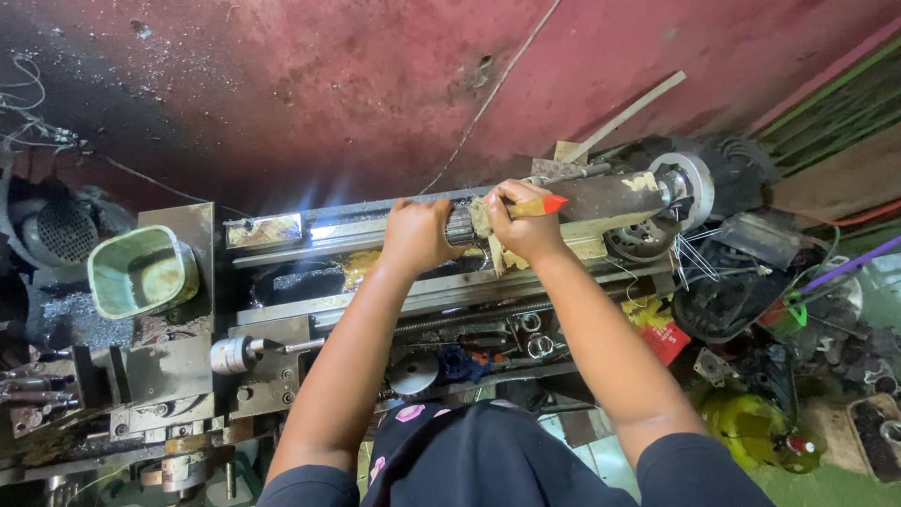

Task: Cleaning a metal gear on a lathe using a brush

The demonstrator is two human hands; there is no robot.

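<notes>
Gripping a ribbed metal shaft [462, 225] with left hand [418, 235] wrapped tight; right hand [526, 225] closed on an orange-tipped brush [540, 206], at far side of lathe [310, 291]. Seemingly mid-coating; next stroke wants shaft steady. Green tub [141, 272] left.
</notes>
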